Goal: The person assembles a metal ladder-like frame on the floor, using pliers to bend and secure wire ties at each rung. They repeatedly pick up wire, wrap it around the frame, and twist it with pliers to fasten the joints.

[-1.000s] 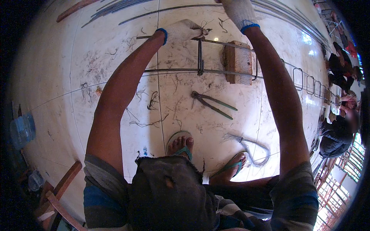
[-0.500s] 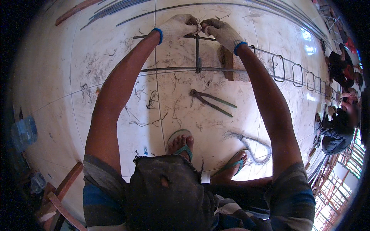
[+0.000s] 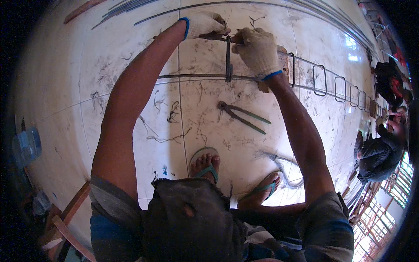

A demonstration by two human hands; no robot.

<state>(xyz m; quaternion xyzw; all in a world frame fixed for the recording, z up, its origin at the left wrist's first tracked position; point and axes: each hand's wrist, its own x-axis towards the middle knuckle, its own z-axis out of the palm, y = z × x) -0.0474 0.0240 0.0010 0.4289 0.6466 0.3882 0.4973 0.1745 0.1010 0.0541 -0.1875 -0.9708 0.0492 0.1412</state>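
The left hand (image 3: pixel 205 25), in a pale knit glove with a blue cuff, had its fingers curled and tips drawn together at the upper steel bar (image 3: pixel 214 38); over my remote feed I could not tell whether wire or bar was pinched. The right hand (image 3: pixel 259 49), gloved alike, was bent over the same bar with fingers folded inward; its grip I could not confirm.

The steel stirrup (image 3: pixel 228 59) stood between the two hands, its top just right of the left fingertips and just left of the right ones. I judged the left marginally nearer. Its long axis ran toward the wearer, crossing from the upper bar to the lower steel bar (image 3: pixel 192 76), both of which lay roughly left to right.

Under the right hand and wrist I noted a wooden block (image 3: pixel 283 61), largely hidden. Farther right, a row of rectangular stirrups (image 3: pixel 325 81) stood along the bars. Nearer the wearer lay pincers (image 3: pixel 224 106) with green handles, spread apart, and beyond them a bundle of thin wire (image 3: pixel 275 157) near the right foot. Loose rods (image 3: pixel 131 11) lay at the upper left.

As to containers, I found a bluish clear plastic jug (image 3: pixel 27 144) at the left edge and a smaller clear vessel (image 3: pixel 41 203) below it; the contents of neither could be established.
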